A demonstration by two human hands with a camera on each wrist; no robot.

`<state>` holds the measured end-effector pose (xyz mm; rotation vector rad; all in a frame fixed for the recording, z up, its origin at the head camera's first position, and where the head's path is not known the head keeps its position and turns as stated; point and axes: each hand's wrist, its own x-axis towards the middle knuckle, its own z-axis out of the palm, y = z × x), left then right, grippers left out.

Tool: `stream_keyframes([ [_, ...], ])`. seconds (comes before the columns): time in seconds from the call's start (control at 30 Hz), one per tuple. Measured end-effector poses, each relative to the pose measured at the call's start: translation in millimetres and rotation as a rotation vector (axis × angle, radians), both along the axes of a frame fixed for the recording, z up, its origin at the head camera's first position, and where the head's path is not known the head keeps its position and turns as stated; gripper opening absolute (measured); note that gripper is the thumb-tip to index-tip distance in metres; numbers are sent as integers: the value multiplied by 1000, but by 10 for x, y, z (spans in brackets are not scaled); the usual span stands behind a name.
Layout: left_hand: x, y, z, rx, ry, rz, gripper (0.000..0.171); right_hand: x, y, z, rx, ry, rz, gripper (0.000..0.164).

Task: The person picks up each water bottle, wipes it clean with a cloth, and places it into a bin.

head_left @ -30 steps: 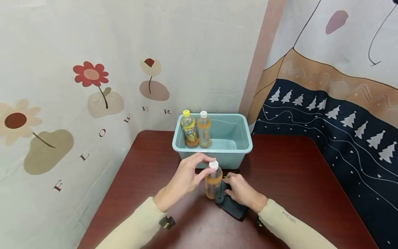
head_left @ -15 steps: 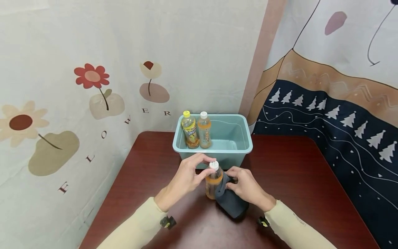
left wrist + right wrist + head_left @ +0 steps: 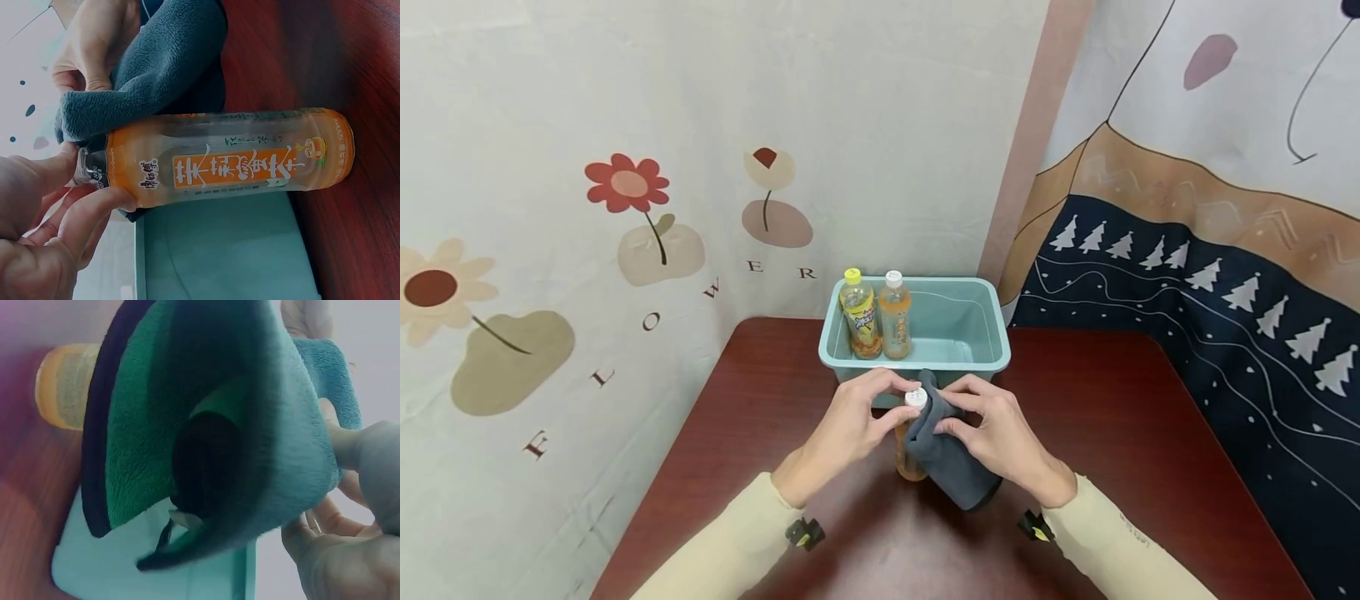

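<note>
An orange-labelled drink bottle (image 3: 231, 156) with a white cap stands upright on the table in front of the bin. The thumb and fingers of my left hand (image 3: 848, 423) pinch it at the cap. My right hand (image 3: 1006, 437) grips a dark grey cloth (image 3: 953, 467) between thumb and fingers, against the bottle's right side near the neck. Much of the bottle is behind the cloth in the head view. In the right wrist view the cloth (image 3: 294, 444) hangs in a fold, and the bottle's base (image 3: 62, 386) shows past its edge.
A light blue bin (image 3: 925, 364) stands at the back of the dark red table (image 3: 1112, 417). Inside its left part are a yellow-capped bottle (image 3: 861, 325) and a white-capped bottle (image 3: 896, 329). A patterned curtain (image 3: 1150, 275) borders the right side.
My right hand has lifted the cloth from beside the bottle's lower part up to its neck, so the cloth now covers more of the bottle. My left hand has stayed at the cap.
</note>
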<state>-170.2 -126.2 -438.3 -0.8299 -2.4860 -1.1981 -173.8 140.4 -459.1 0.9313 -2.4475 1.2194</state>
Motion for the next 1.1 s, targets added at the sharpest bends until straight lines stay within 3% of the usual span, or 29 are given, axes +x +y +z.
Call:
stream_keyframes([
  [0.17,-14,-10,-3,10,-6,-3,27,-2,-25,-70,29,27,8,53],
  [0.5,-50,-18,-18,25,-46,-3,25,-25,-62,-192,76,-6,26,79],
  [0.63,-46,-26,-16,27,-55,-4,27,-40,-39,-225,128,-32,5,70],
  [0.83,-36,-33,-20,47,-63,-13,28,-56,-18,-424,220,-58,13,44],
  [1.1,-64,-30,-25,44,-58,-14,27,-117,-29,-717,376,-43,58,49],
])
